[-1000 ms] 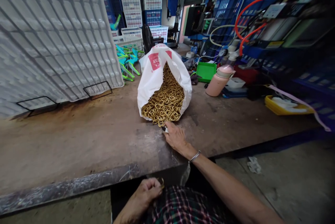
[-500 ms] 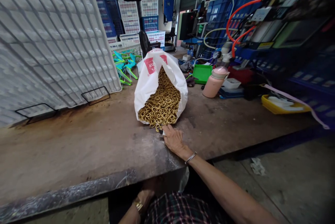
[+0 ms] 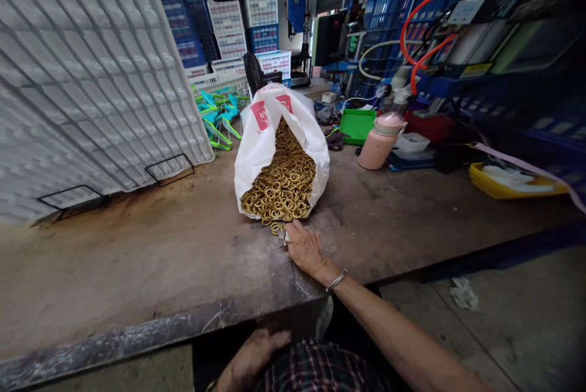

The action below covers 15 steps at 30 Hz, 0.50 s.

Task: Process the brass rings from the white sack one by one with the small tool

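Observation:
A white plastic bag (image 3: 256, 160) with red print lies on its side on the table, its mouth towards me. Many brass-coloured rings (image 3: 284, 181) fill it, and a few spill over its lower lip. Just in front of that lip, my right hand (image 3: 306, 250) rests on the tabletop with its fingers curled. Something small and whitish shows at its fingertips; I cannot make out what. Below the table's front edge, over my lap, is my left hand (image 3: 255, 352), its thumb stretched out and the other fingers partly hidden. Nothing shows in it.
Ribbed white plastic trays (image 3: 105, 74) lean at the left by black wire stands (image 3: 169, 169). To the right are a pink bottle (image 3: 378, 145), a green tray (image 3: 357, 126) and a yellow tray (image 3: 513, 183). Turquoise-and-green plastic pieces (image 3: 220, 117) lie behind; crates (image 3: 226, 19) are stacked farther back.
My left hand has come up and further into view below the table edge. My right hand has hardly moved; a dark bit seen at its fingertips earlier no longer shows.

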Motion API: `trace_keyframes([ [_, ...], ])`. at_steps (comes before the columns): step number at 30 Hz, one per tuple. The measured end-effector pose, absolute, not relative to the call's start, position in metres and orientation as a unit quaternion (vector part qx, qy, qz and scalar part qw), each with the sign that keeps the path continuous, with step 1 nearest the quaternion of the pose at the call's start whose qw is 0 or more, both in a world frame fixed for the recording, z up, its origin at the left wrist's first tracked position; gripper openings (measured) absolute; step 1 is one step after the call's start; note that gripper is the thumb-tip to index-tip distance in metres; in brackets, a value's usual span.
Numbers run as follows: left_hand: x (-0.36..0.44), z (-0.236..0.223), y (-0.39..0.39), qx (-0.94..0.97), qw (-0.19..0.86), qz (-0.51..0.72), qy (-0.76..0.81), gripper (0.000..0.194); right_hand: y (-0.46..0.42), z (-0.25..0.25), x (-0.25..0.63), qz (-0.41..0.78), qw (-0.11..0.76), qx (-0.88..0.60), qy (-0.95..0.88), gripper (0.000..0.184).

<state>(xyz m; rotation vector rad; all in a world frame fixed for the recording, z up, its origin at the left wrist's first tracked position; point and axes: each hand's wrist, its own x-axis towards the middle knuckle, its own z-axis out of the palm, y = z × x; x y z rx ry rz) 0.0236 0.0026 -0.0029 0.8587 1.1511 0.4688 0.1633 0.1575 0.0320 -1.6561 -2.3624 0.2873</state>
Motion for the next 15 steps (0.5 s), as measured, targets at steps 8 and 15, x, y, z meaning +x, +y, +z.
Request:
trace_keyframes([
  [8, 0.026, 0.087, 0.021, 0.422, 0.609, 0.368, 0.562, 0.033, 0.159, 0.021, 0.167, 0.186, 0.316, -0.488, -0.792, 0.022],
  [15, 0.025, 0.057, 0.072, 0.275, 0.593, 0.495, 0.572, 0.031, 0.150, 0.038, 0.162, 0.379, 0.376, -0.459, -0.710, 0.016],
])
